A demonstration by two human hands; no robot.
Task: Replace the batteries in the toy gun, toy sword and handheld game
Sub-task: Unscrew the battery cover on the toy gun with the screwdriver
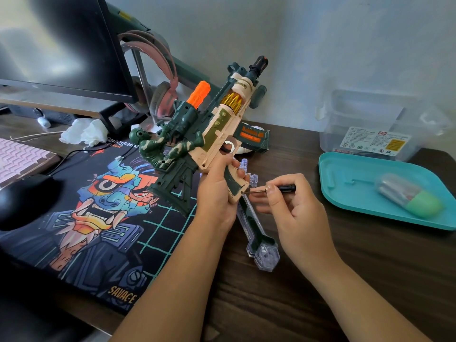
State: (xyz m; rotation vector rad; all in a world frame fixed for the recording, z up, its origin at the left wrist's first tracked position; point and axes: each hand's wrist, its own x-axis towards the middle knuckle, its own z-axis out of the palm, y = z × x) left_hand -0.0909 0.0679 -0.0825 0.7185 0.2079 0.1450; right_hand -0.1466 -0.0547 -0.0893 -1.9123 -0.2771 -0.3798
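Desk [345,280]: one toy gun [217,134], one screwdriver [283,187].

Pink headphones [158,95] hung beside a dark monitor [61,45]. A crumpled tissue [84,132], pink keyboard [19,159], black mouse [27,201] and illustrated desk mat [98,213] lay on the wooden desk [320,280]; a teal tray [345,183] sat before a clear box [370,119].

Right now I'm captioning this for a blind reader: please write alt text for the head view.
A left hand grips a toy gun by its handle above a desk, while the right hand holds a screwdriver against the handle's base. A toy sword lies underneath.
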